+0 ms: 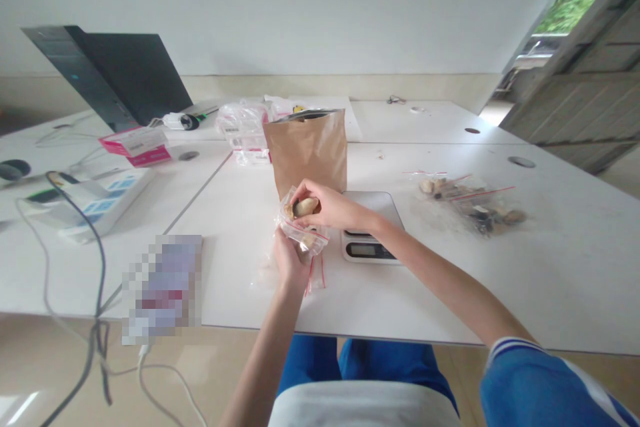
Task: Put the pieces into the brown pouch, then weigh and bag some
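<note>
My left hand (290,255) grips a small clear zip bag (313,240) with a red seal line. Pinched in my right hand (320,202) is a pale, brownish piece that looks like a dried mushroom (306,207), held right at the bag's mouth. More flat zip bags (316,277) with red strips lie under my left hand. Just behind both hands a brown paper pouch (309,150) stands upright with its top open. A white kitchen scale (367,251) sits beneath my right forearm, partly covered by it.
Filled zip bags (487,210) lie on the right of the table. To the left are a power strip (113,203), cables, a blurred-out phone-like object (167,287) and a pink-white box (140,145). Plastic-wrapped packs (245,130) and a black computer case (120,77) stand farther back.
</note>
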`<action>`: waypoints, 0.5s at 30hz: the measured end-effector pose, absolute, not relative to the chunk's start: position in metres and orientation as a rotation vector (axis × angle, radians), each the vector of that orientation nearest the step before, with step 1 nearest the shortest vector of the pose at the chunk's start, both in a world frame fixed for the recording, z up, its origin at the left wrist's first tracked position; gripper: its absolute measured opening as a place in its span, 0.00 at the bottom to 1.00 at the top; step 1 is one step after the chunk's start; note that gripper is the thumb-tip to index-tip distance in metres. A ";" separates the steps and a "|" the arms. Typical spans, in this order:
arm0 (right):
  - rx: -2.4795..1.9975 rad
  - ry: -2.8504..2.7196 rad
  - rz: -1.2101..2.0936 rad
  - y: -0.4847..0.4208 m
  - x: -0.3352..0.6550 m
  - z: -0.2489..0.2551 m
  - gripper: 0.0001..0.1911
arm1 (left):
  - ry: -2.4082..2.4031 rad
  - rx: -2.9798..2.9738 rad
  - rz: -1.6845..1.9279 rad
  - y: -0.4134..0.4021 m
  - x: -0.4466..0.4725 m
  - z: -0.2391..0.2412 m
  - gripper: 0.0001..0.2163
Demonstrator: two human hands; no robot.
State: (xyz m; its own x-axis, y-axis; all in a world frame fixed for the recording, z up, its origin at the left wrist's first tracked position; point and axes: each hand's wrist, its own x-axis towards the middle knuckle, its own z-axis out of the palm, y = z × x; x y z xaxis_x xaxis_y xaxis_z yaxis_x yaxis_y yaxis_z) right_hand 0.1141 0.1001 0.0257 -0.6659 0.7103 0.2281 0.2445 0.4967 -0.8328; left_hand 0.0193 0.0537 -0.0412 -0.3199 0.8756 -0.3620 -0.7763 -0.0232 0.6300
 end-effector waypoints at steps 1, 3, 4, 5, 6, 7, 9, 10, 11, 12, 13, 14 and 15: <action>-0.748 -2.139 1.132 0.103 0.116 0.028 0.17 | 0.923 0.134 1.660 0.054 0.018 -0.042 0.07; -0.683 -2.050 1.214 0.109 0.120 0.032 0.19 | 0.940 0.116 1.637 0.053 0.017 -0.043 0.07; -0.654 -2.010 1.239 0.112 0.123 0.036 0.19 | 0.941 0.115 1.623 0.053 0.017 -0.043 0.07; -0.631 -1.972 1.239 0.116 0.127 0.041 0.19 | 0.941 0.113 1.609 0.053 0.016 -0.043 0.08; -0.613 -1.941 1.209 0.121 0.131 0.046 0.20 | 0.942 0.114 1.598 0.052 0.016 -0.043 0.08; -0.609 -1.920 1.142 0.126 0.135 0.053 0.19 | 0.942 0.118 1.588 0.052 0.016 -0.043 0.08; -0.641 -1.901 0.914 0.138 0.143 0.069 0.19 | 0.946 0.134 1.575 0.051 0.016 -0.043 0.09; -0.677 -1.905 0.770 0.145 0.147 0.078 0.18 | 0.952 0.139 1.571 0.050 0.016 -0.043 0.10; -0.724 -1.919 0.620 0.152 0.150 0.086 0.18 | 0.959 0.141 1.569 0.049 0.017 -0.043 0.10; -0.774 -1.942 0.473 0.160 0.152 0.094 0.18 | 0.965 0.143 1.567 0.049 0.017 -0.043 0.11; -0.821 -1.975 0.341 0.168 0.154 0.100 0.17 | 0.972 0.145 1.564 0.048 0.018 -0.043 0.11; -0.856 -2.018 0.229 0.175 0.155 0.105 0.16 | 0.982 0.149 1.561 0.048 0.018 -0.042 0.11; -0.878 -2.062 0.139 0.182 0.155 0.109 0.14 | 0.993 0.156 1.557 0.047 0.018 -0.042 0.11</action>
